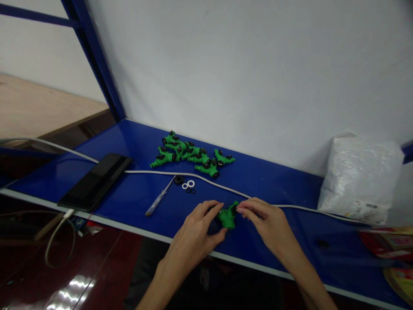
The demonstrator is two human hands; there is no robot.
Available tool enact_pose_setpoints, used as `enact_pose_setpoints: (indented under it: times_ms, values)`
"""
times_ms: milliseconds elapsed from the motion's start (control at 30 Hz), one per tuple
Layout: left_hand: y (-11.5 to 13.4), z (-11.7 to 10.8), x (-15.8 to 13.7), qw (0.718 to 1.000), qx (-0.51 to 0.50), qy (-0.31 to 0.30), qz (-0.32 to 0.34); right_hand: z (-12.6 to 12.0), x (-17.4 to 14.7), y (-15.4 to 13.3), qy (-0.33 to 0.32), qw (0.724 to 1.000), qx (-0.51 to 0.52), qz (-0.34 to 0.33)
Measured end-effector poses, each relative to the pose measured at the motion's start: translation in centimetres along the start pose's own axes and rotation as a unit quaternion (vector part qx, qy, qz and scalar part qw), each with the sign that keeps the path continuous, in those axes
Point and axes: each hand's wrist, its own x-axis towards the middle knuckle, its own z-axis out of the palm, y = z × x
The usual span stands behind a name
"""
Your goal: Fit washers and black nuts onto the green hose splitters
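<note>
A green Y-shaped hose splitter [227,218] with black parts is held just above the blue bench near its front edge. My left hand [200,228] grips it from the left, thumb below and fingers above. With closed fingertips, my right hand [265,221] pinches at the dark piece on its right branch; the exact contact is partly hidden. Up and left of my hands lie white washers [191,184], thin black rings [191,190] and a thicker black ring [178,180]. Beside them rests a clear-handled screwdriver [158,200].
Several green splitters [193,153] lie in a group toward the wall. A white cable [222,186] crosses the blue bench [274,172] behind my hands. At left sits a black power bank or phone-like slab [97,181]; at right, a white plastic-wrapped package [358,178] and colourful packets [390,243].
</note>
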Motion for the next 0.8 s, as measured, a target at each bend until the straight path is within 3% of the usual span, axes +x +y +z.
enact_pose_setpoints:
  times_ms: [233, 333, 467, 800]
  values:
    - [0.2, -0.1, 0.1, 1.000, -0.003, 0.001, 0.000, 0.4, 0.4, -0.6, -0.024, 0.973, -0.143, -0.178]
    - [0.3, -0.1, 0.1, 1.000, -0.005, 0.004, -0.006, 0.7, 0.3, -0.4, 0.012, 0.960, -0.174, -0.220]
    - [0.3, -0.2, 0.1, 1.000, -0.010, 0.002, 0.002, 0.8, -0.8, 0.4, 0.063, 0.956, -0.163, -0.236]
    - [0.0, 0.1, 0.0, 1.000, -0.005, 0.018, 0.013, 1.3, -2.4, 0.9, 0.057, 0.968, -0.133, -0.204]
